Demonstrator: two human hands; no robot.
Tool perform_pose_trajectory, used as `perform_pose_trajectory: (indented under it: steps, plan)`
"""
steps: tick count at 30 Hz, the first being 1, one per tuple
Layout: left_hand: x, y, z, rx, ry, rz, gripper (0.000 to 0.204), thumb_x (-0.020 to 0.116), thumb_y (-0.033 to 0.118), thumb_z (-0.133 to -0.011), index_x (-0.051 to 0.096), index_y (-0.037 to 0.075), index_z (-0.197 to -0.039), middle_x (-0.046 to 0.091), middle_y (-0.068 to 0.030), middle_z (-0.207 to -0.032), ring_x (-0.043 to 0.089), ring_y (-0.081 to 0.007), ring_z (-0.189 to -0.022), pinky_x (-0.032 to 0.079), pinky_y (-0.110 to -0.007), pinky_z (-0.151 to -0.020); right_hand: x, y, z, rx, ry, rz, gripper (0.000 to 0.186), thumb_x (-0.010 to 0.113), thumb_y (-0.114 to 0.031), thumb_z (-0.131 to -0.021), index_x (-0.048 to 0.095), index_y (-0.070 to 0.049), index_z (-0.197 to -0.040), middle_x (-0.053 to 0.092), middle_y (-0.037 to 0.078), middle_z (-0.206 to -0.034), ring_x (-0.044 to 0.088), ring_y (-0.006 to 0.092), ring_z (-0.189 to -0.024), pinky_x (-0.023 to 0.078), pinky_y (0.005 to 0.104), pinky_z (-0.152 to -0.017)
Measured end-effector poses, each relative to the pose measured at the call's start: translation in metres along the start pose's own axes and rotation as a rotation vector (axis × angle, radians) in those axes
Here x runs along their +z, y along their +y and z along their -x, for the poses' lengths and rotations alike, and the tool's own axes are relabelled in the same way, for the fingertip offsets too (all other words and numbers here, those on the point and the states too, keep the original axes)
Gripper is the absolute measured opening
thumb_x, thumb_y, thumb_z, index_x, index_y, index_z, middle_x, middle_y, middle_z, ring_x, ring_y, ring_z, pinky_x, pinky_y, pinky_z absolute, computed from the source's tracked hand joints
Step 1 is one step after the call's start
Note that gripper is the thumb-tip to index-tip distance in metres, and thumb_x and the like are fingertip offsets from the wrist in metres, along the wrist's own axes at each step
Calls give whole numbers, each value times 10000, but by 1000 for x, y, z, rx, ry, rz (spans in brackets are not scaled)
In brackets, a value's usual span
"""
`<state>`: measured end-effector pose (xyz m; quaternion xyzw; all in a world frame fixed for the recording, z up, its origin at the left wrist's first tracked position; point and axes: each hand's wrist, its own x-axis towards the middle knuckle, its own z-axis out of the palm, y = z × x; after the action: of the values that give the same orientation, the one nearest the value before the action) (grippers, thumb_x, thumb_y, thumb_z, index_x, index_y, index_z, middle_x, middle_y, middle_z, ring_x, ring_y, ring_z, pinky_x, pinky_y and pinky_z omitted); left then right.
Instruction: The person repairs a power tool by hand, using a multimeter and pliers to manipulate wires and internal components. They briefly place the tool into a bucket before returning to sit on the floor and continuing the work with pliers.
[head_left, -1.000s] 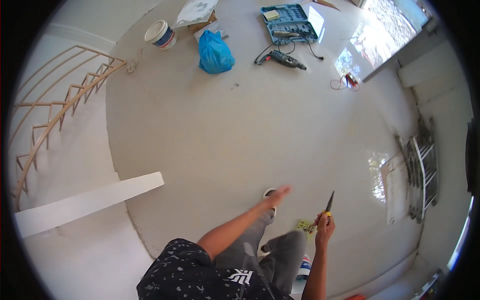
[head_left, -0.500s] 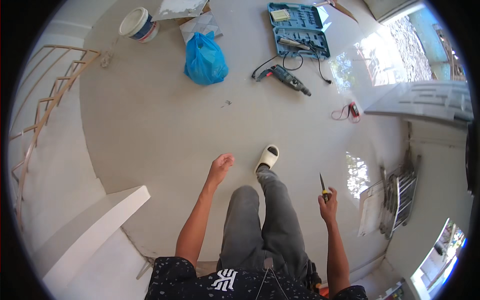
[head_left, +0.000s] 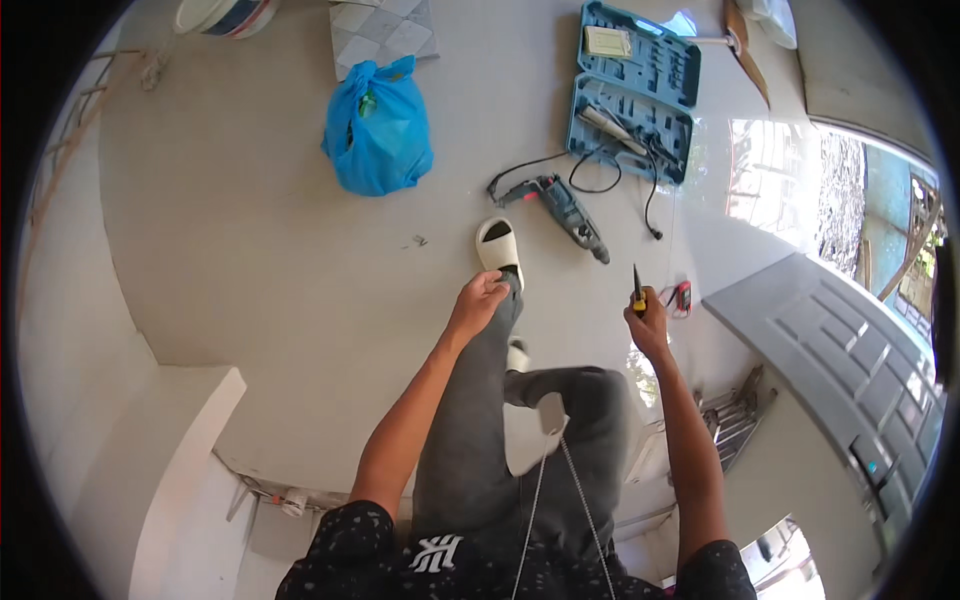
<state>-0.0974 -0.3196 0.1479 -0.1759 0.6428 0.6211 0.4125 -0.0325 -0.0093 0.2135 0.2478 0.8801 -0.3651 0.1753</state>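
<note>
My right hand (head_left: 648, 325) grips a screwdriver (head_left: 637, 288) with a yellow and black handle, its dark blade pointing up and away. My left hand (head_left: 478, 301) is loosely curled and holds nothing; it hangs over my grey trouser leg, just above my foot in a white slipper (head_left: 498, 246). A power drill (head_left: 560, 206) with a black cable lies on the pale floor a little beyond the slipper. Behind the drill sits an open blue tool case (head_left: 634, 88).
A tied blue plastic bag (head_left: 377, 133) lies at the far left, with patterned tiles (head_left: 385, 27) and a bucket (head_left: 222, 14) behind it. A grey panelled door (head_left: 850, 345) stands open at the right. A small red object (head_left: 682, 296) lies near my right hand. A white ledge (head_left: 160, 460) rises at the lower left.
The view has swung toward the tool case and drill, which now lie closer. My left foot has stepped forward. My right hand still holds the screwdriver; the left hand has curled over my leg.
</note>
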Motion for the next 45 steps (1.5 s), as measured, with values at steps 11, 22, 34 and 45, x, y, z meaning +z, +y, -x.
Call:
perform_pose_trajectory:
  steps: [11,22,34,45]
  plan:
    - [21,21,-116,-105,-35,-103,395,615,226,-886,540,-30,-1177,659,-142,-1034,632,-188,-972,475,-282,-857,11,26,-105,68,-333,124,345,556,-80,-764,466,-33,-1094,604,242,-827,590,441,-816,443,493,-702]
    - [45,-11,-168,-283,-3,-9,464,607,333,-876,526,23,-1212,658,-100,-1022,634,-183,-960,477,-294,-806,27,117,-190,-89,-486,318,422,548,-146,-758,473,2,-1145,554,243,-1011,568,417,-894,453,470,-783]
    - [126,-150,-318,-2,102,637,523,587,328,-906,414,55,-1316,509,-59,-1266,462,-165,-1206,364,-304,-992,78,279,-321,-565,-467,516,516,611,-128,-792,467,-88,-1286,469,165,-1009,475,325,-931,395,433,-842]
    - [137,-172,-347,24,311,579,381,728,272,-831,573,29,-1080,594,-6,-982,534,-88,-913,416,-237,-829,136,240,-297,-404,-605,-92,655,715,-262,-777,443,76,-1267,556,220,-1086,582,290,-949,481,379,-792]
